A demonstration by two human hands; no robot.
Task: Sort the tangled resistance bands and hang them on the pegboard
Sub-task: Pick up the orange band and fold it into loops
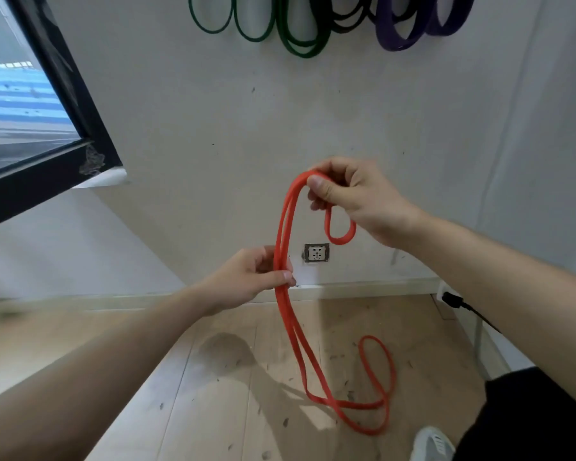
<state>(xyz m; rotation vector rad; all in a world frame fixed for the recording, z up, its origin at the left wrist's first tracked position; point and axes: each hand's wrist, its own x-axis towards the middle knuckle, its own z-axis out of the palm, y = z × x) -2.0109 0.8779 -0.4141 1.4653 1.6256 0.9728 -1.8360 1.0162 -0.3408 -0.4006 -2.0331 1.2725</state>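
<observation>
Both hands grip one orange band (pixel 284 227): the right hand (pixel 356 201) pinches its folded top with a small loop hanging below, and the left hand (pixel 246 281) closes around two strands lower down. Its tail lies looped on the wooden floor (pixel 213 394), while green bands (pixel 300 34) and purple bands (pixel 409 31) hang on the wall (pixel 213 111) above.

**Bare Room, Scuffed Floor**

A pale wall (pixel 213 104) carries small dark specks and a wall socket (pixel 317 253) set low, just above the baseboard (pixel 363 287). A black-framed window (pixel 44 128) fills the upper left. The light wooden floor (pixel 213 394) is dotted with dark marks. At right, a black plug (pixel 452 299) sits in an outlet, its cable trailing down. A grey shoe (pixel 431 444) shows at the bottom edge.
</observation>
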